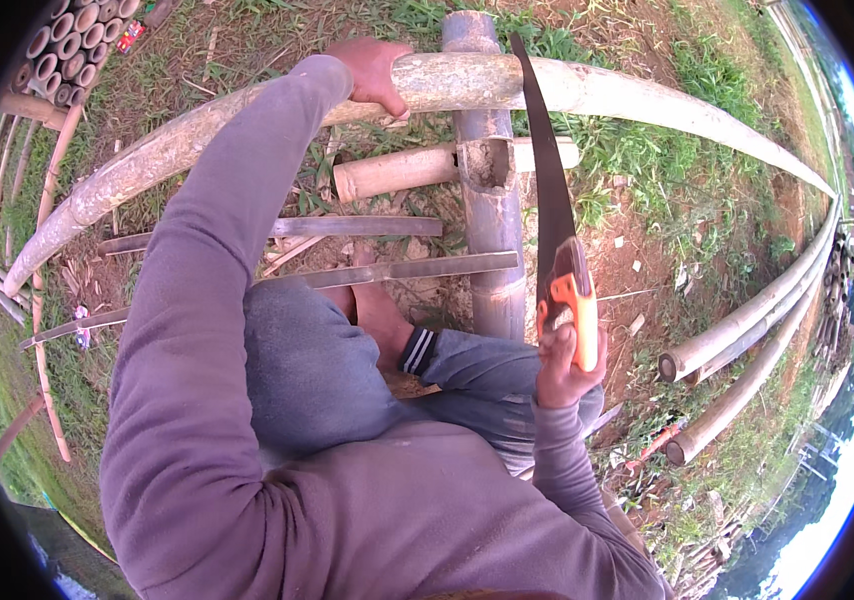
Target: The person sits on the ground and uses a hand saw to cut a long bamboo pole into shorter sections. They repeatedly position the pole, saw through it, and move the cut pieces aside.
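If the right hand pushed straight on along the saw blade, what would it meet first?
The right hand would probably meet the long bamboo pole, which the handsaw blade crosses in view; the shorter bamboo piece looks lower, though depth is unclear.

Stacked bamboo tubes [69, 46] sit at ten o'clock beside a red packet [130, 38]; long poles [742, 328] lie toward four o'clock.

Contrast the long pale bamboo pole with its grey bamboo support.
The pale pole lies crosswise; the grey support runs near to far. The left hand holds the pole, not the support. The support has an open notch; the pole shows none. Both are rounded bamboo.
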The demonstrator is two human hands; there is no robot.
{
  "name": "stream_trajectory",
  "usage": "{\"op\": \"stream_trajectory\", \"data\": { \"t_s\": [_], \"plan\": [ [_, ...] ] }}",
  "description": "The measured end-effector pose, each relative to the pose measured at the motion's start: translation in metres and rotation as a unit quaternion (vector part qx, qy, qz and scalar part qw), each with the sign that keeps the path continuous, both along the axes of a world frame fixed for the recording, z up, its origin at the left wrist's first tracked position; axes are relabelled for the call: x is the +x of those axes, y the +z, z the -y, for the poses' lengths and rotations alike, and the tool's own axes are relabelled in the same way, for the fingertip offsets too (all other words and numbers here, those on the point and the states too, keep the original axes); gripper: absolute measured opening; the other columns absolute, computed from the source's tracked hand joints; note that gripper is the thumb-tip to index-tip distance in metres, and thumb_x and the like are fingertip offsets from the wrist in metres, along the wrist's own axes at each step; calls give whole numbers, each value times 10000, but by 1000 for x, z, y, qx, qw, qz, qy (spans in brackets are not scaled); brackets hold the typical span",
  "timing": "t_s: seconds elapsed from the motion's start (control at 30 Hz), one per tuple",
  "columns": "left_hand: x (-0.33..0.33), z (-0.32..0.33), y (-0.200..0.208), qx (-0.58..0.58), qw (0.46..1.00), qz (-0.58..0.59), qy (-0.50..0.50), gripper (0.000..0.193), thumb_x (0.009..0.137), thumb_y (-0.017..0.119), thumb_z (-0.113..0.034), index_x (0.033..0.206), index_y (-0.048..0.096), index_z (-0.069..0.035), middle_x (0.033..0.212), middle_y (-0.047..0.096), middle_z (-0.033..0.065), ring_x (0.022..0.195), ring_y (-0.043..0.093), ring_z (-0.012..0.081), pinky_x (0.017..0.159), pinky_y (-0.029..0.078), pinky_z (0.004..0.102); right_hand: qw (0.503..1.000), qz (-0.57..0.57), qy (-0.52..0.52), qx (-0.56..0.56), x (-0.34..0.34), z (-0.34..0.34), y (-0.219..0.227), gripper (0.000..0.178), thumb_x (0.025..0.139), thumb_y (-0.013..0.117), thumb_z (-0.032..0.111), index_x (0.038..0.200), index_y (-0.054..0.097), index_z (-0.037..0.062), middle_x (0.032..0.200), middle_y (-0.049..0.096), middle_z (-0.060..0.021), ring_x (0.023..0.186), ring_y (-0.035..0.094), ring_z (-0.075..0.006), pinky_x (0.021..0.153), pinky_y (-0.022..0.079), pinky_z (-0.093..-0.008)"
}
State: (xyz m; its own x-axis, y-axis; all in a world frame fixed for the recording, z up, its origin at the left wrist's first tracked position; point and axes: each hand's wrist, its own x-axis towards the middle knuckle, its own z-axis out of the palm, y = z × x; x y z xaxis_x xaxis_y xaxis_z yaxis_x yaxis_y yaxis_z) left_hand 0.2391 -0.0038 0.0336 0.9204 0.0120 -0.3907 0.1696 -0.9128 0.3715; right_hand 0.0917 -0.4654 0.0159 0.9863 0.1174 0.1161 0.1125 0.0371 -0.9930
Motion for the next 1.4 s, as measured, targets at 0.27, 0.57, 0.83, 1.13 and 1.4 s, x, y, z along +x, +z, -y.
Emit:
{"op": "stream_trajectory", "data": {
  "t_s": [0.27,0.57,0.83,1.13,1.4],
  "plan": [
    [7,0,5,41,999,17,16,1079,651,911,-467,1580,491,-115,1367,703,238,1271,676,400,1073,554,497,994,77,-23,-69,156,-121,7,203,1044,764,130,1123,675,-34,932,718,-24,831,635,-54,717,531,-244],
    [-5,43,-19,145,981,127,3,1039,712,957,-419,1552,411,-143,1222,706,203,1103,730,427,995,585,532,999,37,10,36,131,-122,1,339,1078,692,205,1307,615,-32,996,692,-65,748,646,-82,643,550,-224],
    [31,10,-3,38,998,52,-25,1068,638,963,-406,1554,495,-118,1265,754,170,1144,731,388,1002,577,505,993,119,-6,-2,158,-129,-23,407,1072,686,167,1401,585,-51,1094,711,-87,769,649,-76,665,546,-238],
    [19,32,-5,134,983,120,43,930,690,940,-456,1443,537,-89,1190,748,198,1104,738,372,974,578,508,999,30,19,27,180,-170,39,387,1065,677,23,1436,594,-47,1165,723,-80,913,668,-80,800,574,-257],
    [30,13,6,97,993,71,19,857,692,929,-474,1376,577,-97,1054,772,172,995,761,369,883,595,522,999,35,-7,-27,23,-42,24,523,1087,662,159,1505,502,-110,1367,677,-236,1160,698,-246,914,639,-368]
  ]
}}
